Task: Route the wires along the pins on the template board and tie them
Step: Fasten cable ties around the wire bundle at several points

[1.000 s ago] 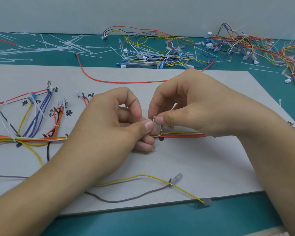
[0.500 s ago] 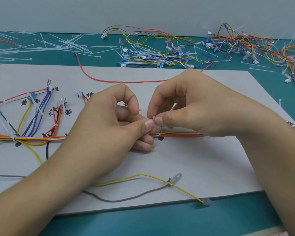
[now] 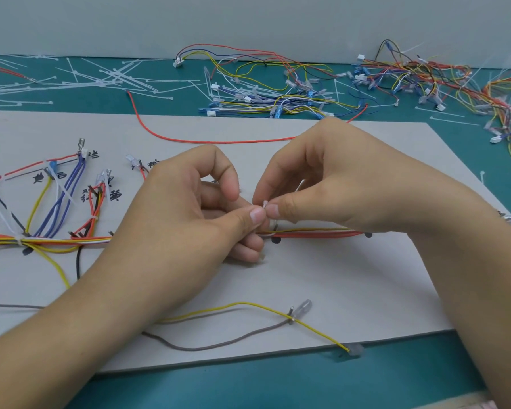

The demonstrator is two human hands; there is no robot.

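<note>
A grey template board (image 3: pixel 322 278) lies on the teal table. A bundle of red, yellow and white wires (image 3: pixel 313 232) runs left to right across its middle along dark pins. My left hand (image 3: pixel 189 219) and my right hand (image 3: pixel 331 184) meet over the bundle at the board's centre. Between both thumbs and forefingers sits a white cable tie (image 3: pixel 265 204), looped round the bundle; both hands pinch it. Its tail sticks up behind my right thumb. On the left the bundle carries an earlier white tie (image 3: pixel 19 240), and branch wires fan up to handwritten labels.
A loose yellow wire (image 3: pixel 248 305) and a grey wire (image 3: pixel 219 345) lie on the board's near side. A long red wire (image 3: pixel 207 140) curves across the far side. Spare white cable ties (image 3: pixel 101 81) are scattered at the back left, heaps of wire harnesses (image 3: pixel 410 81) at the back right.
Both hands have stayed over the same spot on the bundle. The fingertips have shifted slightly around the tie.
</note>
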